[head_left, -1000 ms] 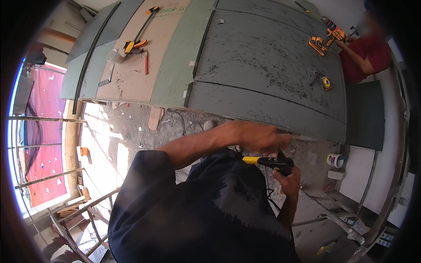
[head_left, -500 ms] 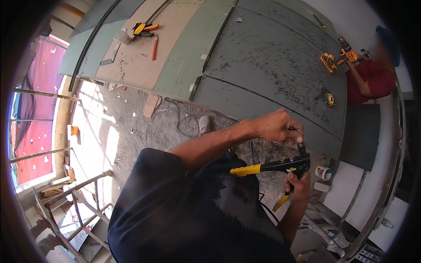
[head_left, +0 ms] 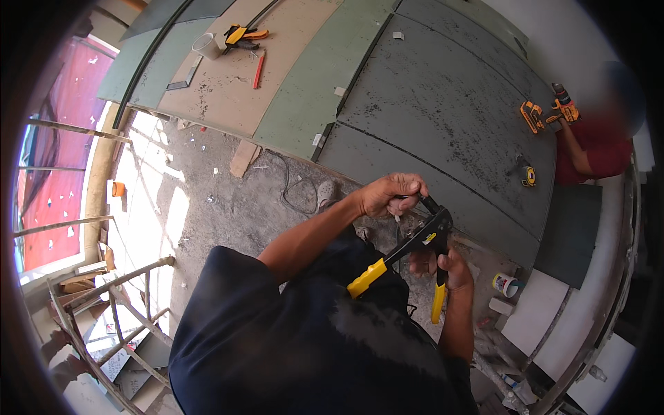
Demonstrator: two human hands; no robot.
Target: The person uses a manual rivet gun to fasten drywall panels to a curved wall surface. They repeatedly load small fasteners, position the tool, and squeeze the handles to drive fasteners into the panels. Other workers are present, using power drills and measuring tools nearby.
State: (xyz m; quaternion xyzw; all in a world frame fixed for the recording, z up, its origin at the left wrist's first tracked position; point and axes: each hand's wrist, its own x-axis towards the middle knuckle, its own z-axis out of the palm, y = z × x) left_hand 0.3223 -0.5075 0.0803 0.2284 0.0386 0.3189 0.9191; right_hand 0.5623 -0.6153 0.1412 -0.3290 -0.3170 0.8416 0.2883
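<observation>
A black hand riveter (head_left: 418, 238) with yellow grips is held over the floor, in front of my body, its two handles spread apart. My right hand (head_left: 453, 268) holds it, fingers round the handle on the right near the head; the other handle slants down toward my shirt. My left hand (head_left: 391, 196) is at the riveter's nose, thumb and fingers pinched together close to its tip. A small pale bit shows under those fingers, too small to name.
A grey-topped table (head_left: 443, 83) holds a tape measure (head_left: 528, 177), an orange tool (head_left: 532, 116), a clamp (head_left: 243, 36), a white cup (head_left: 206, 45) and a red pencil (head_left: 259, 69). A co-worker (head_left: 595, 152) holds a drill (head_left: 566, 104). A white tub (head_left: 506, 284) stands right.
The riveter has tilted, its nose swinging left and its left handle dropping. My left hand has moved left with the nose. The view has shifted slightly; the co-worker's drill has moved.
</observation>
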